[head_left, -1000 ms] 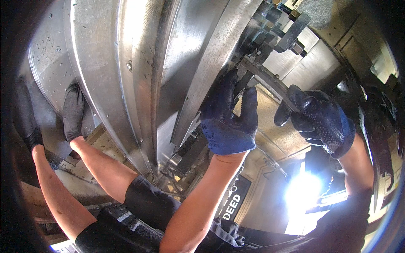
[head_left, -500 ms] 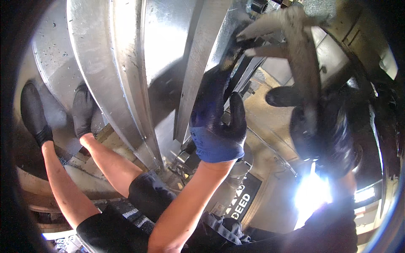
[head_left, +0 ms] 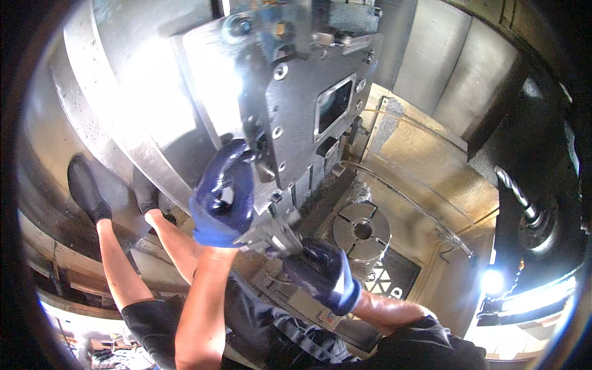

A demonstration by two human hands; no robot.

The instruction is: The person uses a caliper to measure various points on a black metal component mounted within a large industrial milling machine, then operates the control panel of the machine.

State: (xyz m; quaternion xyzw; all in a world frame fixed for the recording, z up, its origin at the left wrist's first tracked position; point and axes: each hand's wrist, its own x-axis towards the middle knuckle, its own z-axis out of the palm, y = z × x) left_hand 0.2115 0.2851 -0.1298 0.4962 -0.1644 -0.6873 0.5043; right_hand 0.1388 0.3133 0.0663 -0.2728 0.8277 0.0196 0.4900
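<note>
My left hand (head_left: pixel 223 191), in a blue and black glove, is raised beside the lower left edge of an upright metal fixture plate (head_left: pixel 302 114). Its fingers are curled round toward the thumb; whether anything sits between them I cannot make out. Lower and to the right, my gloved right hand (head_left: pixel 317 274) grips a grey metal tool (head_left: pixel 280 237) with jaw-like prongs. The tool lies just under the plate's bottom corner, its far end close to my left wrist. The plate has a rectangular window and several bolt holes.
A round slotted metal table (head_left: pixel 361 229) sits below the plate. A drill bit (head_left: pixel 515 188) juts from a dark spindle (head_left: pixel 538 228) on the right, near a bright lamp (head_left: pixel 493 282). Thin hoses (head_left: pixel 401 194) run along the tan wall. Curved sheet metal (head_left: pixel 111 123) stands left.
My right hand has come down and left with the grey tool, from the upper right. My left hand has moved left, its fingers now curled. The view has swung onto the plate.
</note>
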